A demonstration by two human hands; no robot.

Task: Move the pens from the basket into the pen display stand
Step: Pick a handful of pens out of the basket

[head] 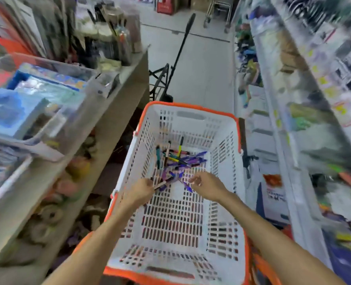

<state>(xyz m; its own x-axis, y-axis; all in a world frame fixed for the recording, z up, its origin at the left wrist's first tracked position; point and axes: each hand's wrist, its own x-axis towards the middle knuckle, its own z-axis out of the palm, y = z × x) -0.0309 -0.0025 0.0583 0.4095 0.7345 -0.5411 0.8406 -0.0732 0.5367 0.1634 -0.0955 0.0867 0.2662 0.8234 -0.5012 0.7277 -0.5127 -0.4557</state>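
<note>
A white slotted plastic basket [191, 219] with an orange rim is seen from above in a shop aisle. Both bare forearms are stretched down into it. A loose heap of pens [180, 161], mostly purple and blue with a few green, yellow and black ones, is piled on the basket floor toward its far end, some propped against the far wall. The left hand [142, 190] is curled around a small bunch of pens [164, 183] at the near edge of the heap, the pens jutting out to the right of the fist. The right hand [206, 185] is held just beside it, with its fingers loosely bent above a blue pen [188, 188]; whether that pen is pinched cannot be told. Blurred shelves of stationery [47, 112] are seen at the left and a white shelf unit [293, 120] at the right. A black folding trolley [170, 75] is stood on the pale floor beyond the basket.
</note>
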